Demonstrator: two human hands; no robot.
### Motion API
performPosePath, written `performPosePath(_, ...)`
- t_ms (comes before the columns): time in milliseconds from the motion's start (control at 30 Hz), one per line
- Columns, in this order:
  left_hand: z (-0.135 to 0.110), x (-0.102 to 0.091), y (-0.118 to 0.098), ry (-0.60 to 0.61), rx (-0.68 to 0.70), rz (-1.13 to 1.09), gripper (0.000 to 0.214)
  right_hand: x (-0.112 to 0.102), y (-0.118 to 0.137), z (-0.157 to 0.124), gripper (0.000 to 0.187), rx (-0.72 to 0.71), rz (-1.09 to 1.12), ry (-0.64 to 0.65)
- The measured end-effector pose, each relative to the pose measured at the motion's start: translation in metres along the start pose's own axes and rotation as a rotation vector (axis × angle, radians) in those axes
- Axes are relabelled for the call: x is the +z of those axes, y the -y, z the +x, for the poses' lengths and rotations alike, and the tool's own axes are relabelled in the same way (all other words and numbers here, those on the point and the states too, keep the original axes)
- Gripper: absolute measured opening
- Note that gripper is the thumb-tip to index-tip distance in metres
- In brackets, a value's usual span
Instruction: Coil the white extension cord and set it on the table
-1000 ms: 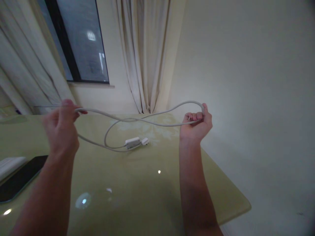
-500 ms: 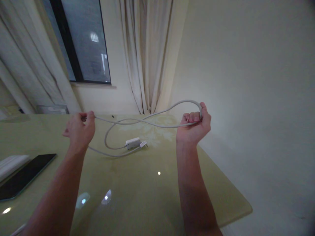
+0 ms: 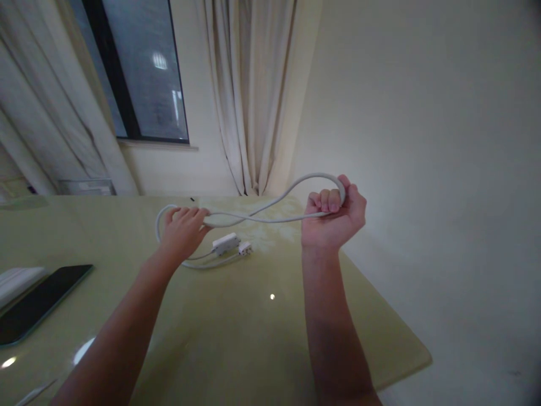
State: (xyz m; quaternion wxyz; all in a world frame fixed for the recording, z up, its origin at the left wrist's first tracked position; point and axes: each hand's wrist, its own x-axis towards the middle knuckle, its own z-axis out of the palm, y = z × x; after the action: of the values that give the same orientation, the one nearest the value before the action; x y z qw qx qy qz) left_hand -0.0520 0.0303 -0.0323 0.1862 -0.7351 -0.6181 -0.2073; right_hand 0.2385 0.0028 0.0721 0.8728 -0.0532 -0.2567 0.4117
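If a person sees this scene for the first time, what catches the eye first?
The white cable first: a long loop held above the yellow-green table, its bend in the fisted right hand at centre right, its other part in the left hand, lower. Beneath it a white socket block lies on the table, and a dark tablet at the left edge.

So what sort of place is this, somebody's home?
Probably a room in a home: a glossy table stands by a plain wall, long pale curtains hang beside a dark window, and the left hand and right hand hold a white power cable.
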Motion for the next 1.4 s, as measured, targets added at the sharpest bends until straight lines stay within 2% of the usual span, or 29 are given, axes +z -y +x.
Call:
performPosePath(67, 0.000, -0.012, 0.008, 0.038, -0.003, 0.040, 0.028, -0.003, 0.000, 0.005, 0.025, -0.019, -0.024, -0.042)
performPosePath(233, 0.000, -0.053, 0.011, 0.010, -0.147, -0.049, 0.039, -0.021, -0.004, 0.027, 0.011, -0.031, -0.177, -0.183)
performPosePath(333, -0.001, -0.070, 0.005, -0.073, -0.248, -0.150, 0.036, -0.036, -0.011, 0.040, 0.018, -0.027, -0.311, -0.314)
performPosePath(400, -0.001, -0.077, 0.002, -0.151, -0.265, -0.240, 0.033, -0.044, -0.017, 0.046, 0.022, -0.044, -0.396, -0.406)
performPosePath(500, -0.001, -0.082, -0.001, -0.205, -0.231, -0.390, 0.033, -0.048, -0.025, 0.048, 0.027, -0.175, -0.498, -0.417)
performPosePath(567, -0.001, -0.083, -0.004, -0.235, -0.199, -0.435, 0.032, -0.042, -0.026, 0.041, 0.027, -0.319, -0.555, -0.291)
performPosePath(633, -0.002, -0.086, -0.010, -0.294, -0.169, -0.458, 0.030, -0.029, -0.023, 0.025, 0.024, -0.415, -0.646, -0.055)
performPosePath(667, -0.003, -0.087, -0.014, -0.329, -0.158, -0.477, 0.029, -0.022, -0.022, 0.015, 0.022, -0.428, -0.709, 0.102)
performPosePath(733, -0.006, -0.092, -0.024, -0.375, -0.145, -0.532, 0.028, -0.007, -0.022, -0.008, 0.022, -0.378, -0.844, 0.497)
performPosePath(800, -0.009, -0.098, -0.033, -0.423, -0.149, -0.575, 0.027, 0.003, -0.027, -0.028, 0.028, -0.269, -0.935, 0.905)
performPosePath(833, -0.011, -0.101, -0.037, -0.450, -0.155, -0.587, 0.028, 0.005, -0.032, -0.035, 0.032, -0.218, -0.961, 1.039)
performPosePath(867, -0.012, -0.103, -0.039, -0.474, -0.160, -0.598, 0.028, 0.007, -0.038, -0.040, 0.033, -0.179, -0.985, 1.119)
performPosePath(900, -0.012, -0.104, -0.041, -0.490, -0.160, -0.611, 0.028, 0.006, -0.043, -0.043, 0.031, -0.149, -1.011, 1.145)
performPosePath(1033, -0.011, -0.103, -0.038, -0.424, -0.125, -0.692, 0.024, -0.002, -0.055, -0.039, 0.022, -0.093, -1.089, 1.042)
performPosePath(1133, -0.007, -0.097, -0.029, -0.277, -0.126, -0.701, 0.029, -0.008, -0.053, -0.031, 0.014, -0.109, -1.047, 0.888)
performPosePath(1233, -0.003, -0.091, -0.021, -0.130, -0.132, -0.687, 0.032, -0.011, -0.049, -0.026, 0.016, -0.103, -0.989, 0.761)
performPosePath(1400, 0.002, -0.086, -0.016, -0.066, -0.115, -0.827, 0.052, -0.010, -0.048, -0.024, 0.016, -0.035, -0.908, 0.661)
